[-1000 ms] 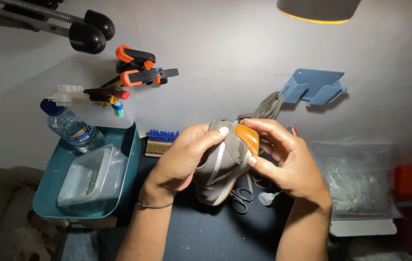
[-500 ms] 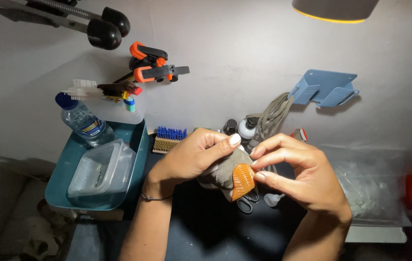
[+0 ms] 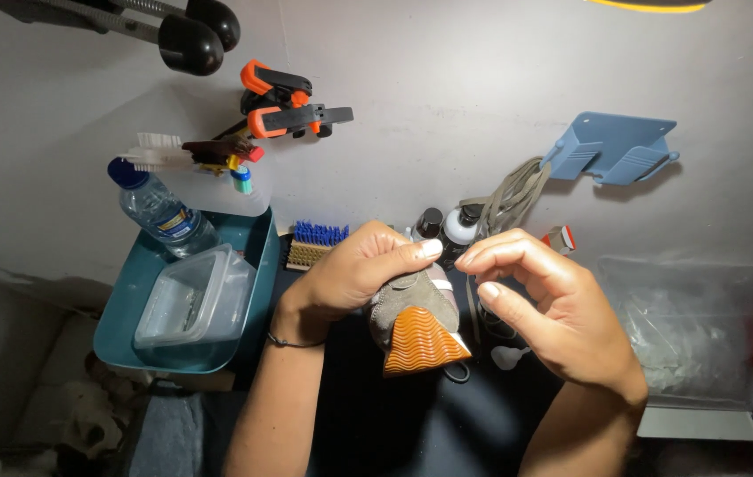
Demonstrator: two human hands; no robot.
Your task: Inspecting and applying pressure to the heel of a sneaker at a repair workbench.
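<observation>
A grey suede shoe [image 3: 407,309] with an orange ridged sole [image 3: 421,340] is held over the dark mat, sole end pointing toward me. My left hand [image 3: 350,274] grips it from the left, thumb on top. My right hand [image 3: 553,305] is just right of the shoe with thumb and forefinger pinched together near its top; whether they hold a lace I cannot tell. Grey laces [image 3: 513,199] trail up behind the shoe toward the wall.
A teal tray [image 3: 143,344] at left holds a clear lidded box [image 3: 195,296] and a water bottle [image 3: 160,212]. A blue-bristled brush [image 3: 310,243], two small bottles [image 3: 447,225], orange clamps [image 3: 288,106], a blue wall holder [image 3: 615,146] and a plastic bag [image 3: 694,336] surround the mat.
The shoe has been turned so its orange sole now points down toward me. My right hand has come off the sole and moved up beside the shoe's top.
</observation>
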